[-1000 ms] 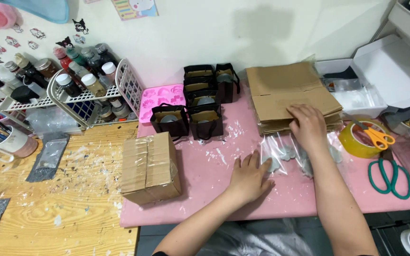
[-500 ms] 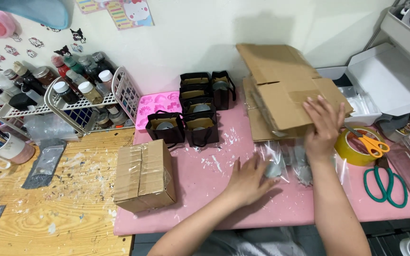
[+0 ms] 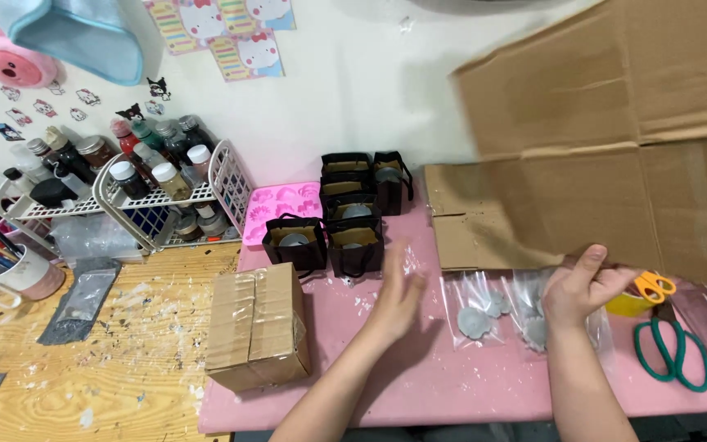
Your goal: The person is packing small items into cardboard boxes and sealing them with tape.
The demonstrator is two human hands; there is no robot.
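Right hand [image 3: 584,286] pinching the near edge of the flattened cardboard box [image 3: 615,147] raised over the pink table [image 3: 419,385], left hand [image 3: 398,295] spread and empty (risk: swinging sheet may topple the small black bags [image 3: 345,233]).

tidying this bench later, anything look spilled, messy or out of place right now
Yes. White flecks and smears are scattered over the wooden tabletop and the pink mat, thickest around the small black gift bags. The right hand holds a flattened cardboard sheet tilted up, hiding the back of the bench. The taped cardboard box sits askew.
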